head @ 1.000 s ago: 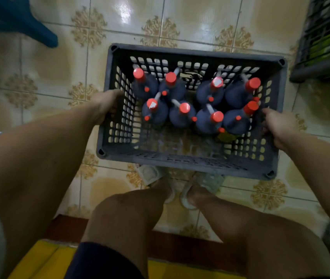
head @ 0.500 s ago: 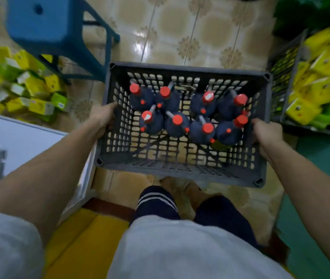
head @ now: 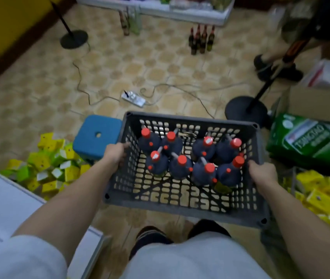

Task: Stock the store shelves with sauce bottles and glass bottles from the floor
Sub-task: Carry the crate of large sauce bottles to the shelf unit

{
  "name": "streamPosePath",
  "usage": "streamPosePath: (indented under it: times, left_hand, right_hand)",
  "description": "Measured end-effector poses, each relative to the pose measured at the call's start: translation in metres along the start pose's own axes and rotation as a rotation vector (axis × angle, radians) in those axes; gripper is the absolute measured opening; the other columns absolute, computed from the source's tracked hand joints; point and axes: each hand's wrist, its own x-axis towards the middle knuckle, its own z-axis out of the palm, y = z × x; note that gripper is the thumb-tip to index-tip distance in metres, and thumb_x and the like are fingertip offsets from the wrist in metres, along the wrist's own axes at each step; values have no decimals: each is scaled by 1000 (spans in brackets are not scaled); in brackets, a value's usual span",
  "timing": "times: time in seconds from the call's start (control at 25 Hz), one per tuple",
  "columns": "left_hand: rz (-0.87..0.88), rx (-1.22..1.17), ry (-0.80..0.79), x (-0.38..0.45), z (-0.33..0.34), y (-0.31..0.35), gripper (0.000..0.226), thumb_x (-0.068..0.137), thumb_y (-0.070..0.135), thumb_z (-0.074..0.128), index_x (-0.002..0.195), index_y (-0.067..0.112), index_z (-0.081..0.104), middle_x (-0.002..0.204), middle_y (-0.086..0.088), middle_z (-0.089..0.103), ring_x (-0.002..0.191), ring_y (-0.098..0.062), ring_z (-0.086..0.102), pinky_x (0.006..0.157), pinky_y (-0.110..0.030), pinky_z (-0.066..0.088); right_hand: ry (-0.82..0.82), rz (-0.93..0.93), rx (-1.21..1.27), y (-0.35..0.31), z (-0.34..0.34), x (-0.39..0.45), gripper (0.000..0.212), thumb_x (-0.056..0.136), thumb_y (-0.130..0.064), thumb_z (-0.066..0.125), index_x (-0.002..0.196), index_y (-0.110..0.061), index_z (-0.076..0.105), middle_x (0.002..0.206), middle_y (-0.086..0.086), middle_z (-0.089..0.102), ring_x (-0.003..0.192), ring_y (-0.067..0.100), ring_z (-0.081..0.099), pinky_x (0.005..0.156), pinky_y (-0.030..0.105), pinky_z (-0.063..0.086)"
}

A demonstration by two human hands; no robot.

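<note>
A dark grey slatted plastic crate [head: 182, 207] hangs in front of me, off the floor. Several dark sauce bottles with red caps [head: 180, 165] stand upright in its far half. My left hand [head: 115, 153] grips the crate's left wall. My right hand [head: 261, 174] grips its right wall. Far ahead on the tiled floor stands a cluster of dark glass bottles [head: 201, 40] below a white shelf [head: 180, 11]. Two more glass bottles [head: 130, 23] stand to their left by the shelf.
A blue stool [head: 95, 135] sits left of the crate. A power strip [head: 133, 98] with trailing cables lies on the floor ahead. Two black stand bases [head: 73, 39] [head: 244, 110] flank the way. Yellow and green packets [head: 45, 168], a green carton [head: 313, 141] and a person's feet [head: 277, 69] are around.
I have stood up with the crate lifted from the floor. The view has swung up from the tiles at my feet to the room ahead, showing the far shelf and floor bottles.
</note>
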Motion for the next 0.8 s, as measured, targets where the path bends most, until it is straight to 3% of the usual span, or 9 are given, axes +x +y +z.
streamPosePath:
  times: [0.28, 0.52, 0.8]
  left_hand:
    - [-70, -119, 28, 90, 18, 114, 36, 94, 27, 59, 64, 17, 41, 53, 1, 30, 44, -16, 22, 46, -27, 18]
    - [-73, -62, -15, 225, 20, 220, 36, 96, 28, 55, 65, 18, 41, 57, 1, 29, 48, -16, 22, 46, -28, 17]
    - [-55, 29, -37, 356, 19, 353, 35, 96, 31, 54, 66, 19, 41, 58, 1, 31, 50, -16, 24, 48, -29, 20]
  right_hand:
    - [-3, -133, -56, -178, 34, 87, 45, 90, -23, 59, 121, 9, 60, 114, 27, 65, 103, 40, 63, 77, 37, 46]
    - [17, -63, -109, -289, 121, 155, 51, 82, -35, 61, 115, 2, 65, 109, 24, 68, 98, 42, 64, 89, 48, 54]
    - [18, -18, -85, -425, 191, 223, 50, 81, -38, 61, 115, -1, 65, 108, 20, 68, 96, 40, 64, 85, 44, 55]
